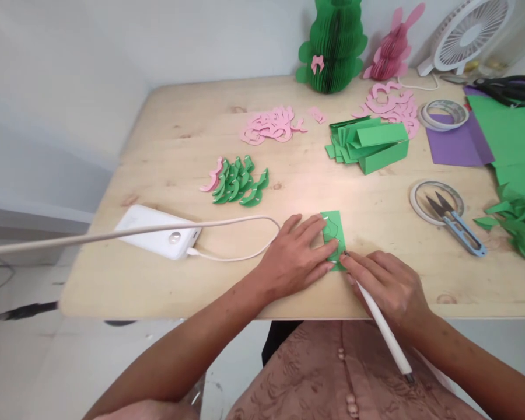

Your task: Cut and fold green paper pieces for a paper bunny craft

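Note:
A small piece of green paper (332,224) lies near the table's front edge, with a thin curved outline and small white marks on it. My left hand (295,256) rests flat over its left part, fingers stretched out and pressing it down. In my right hand (389,286) is a slim white pen (384,328) with dark ends, its tip at the paper's right edge. Part of the paper is hidden under my left fingers. Left of there, scalloped green cut-outs (238,182) sit in a cluster beside a wavy pink strip (213,178).
A white power bank (157,231) with a cable (227,258) lies left. Blue thread snips (461,230) rest on a tape roll (415,201). Behind are folded green papers (371,143), pink cut-outs (269,125), a green honeycomb figure (332,49), a pink rabbit (391,52) and a fan (470,35).

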Demonstrator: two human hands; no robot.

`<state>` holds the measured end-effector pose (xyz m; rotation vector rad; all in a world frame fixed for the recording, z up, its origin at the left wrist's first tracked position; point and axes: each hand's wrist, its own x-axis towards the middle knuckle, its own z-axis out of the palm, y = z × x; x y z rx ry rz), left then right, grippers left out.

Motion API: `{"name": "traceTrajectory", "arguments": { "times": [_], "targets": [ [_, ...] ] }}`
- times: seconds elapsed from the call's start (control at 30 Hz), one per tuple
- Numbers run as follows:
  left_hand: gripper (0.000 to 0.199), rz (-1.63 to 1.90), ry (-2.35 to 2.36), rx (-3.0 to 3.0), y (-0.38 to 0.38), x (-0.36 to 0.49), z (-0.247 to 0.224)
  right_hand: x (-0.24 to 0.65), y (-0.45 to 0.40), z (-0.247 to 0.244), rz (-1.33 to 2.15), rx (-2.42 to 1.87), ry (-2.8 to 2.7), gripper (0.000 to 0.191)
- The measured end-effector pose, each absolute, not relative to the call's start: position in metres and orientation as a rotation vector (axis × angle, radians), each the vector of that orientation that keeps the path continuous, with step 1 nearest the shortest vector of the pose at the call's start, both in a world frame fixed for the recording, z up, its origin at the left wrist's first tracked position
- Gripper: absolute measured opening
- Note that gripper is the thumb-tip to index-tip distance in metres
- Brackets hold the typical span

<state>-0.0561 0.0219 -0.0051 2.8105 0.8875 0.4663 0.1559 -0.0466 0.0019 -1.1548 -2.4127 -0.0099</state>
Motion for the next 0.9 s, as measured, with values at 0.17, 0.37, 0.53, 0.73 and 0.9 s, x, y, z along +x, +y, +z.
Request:
{"name": "traceTrajectory", "arguments": {
  "times": [0.17,0.37,0.53,0.73,0.9],
  "targets": [
    [0.026,0.495,0.903,2.821,0.021,-0.055,-0.005,0.155,-0.046,0.002,0.054,-1.174,-2.374,0.038],
    [0.028,0.499,0.897,2.813,0.021,-0.055,-0.006,0.158,-0.041,0.012,0.433,-1.299,-2.014,0.031],
    [0.028,0.481,0.896,2.804,0.021,-0.056,-0.006,0.159,-0.035,0.016,0.726,-1.494,-1.746,0.016],
    [0.028,0.471,0.888,2.798,0.021,-0.056,-0.005,0.153,-0.020,0.015,0.763,-1.649,-1.663,0.009],
    [0.028,0.476,0.893,2.806,0.021,-0.056,-0.004,0.148,-0.012,0.019,0.697,-1.636,-1.686,0.011]
  ]
}}
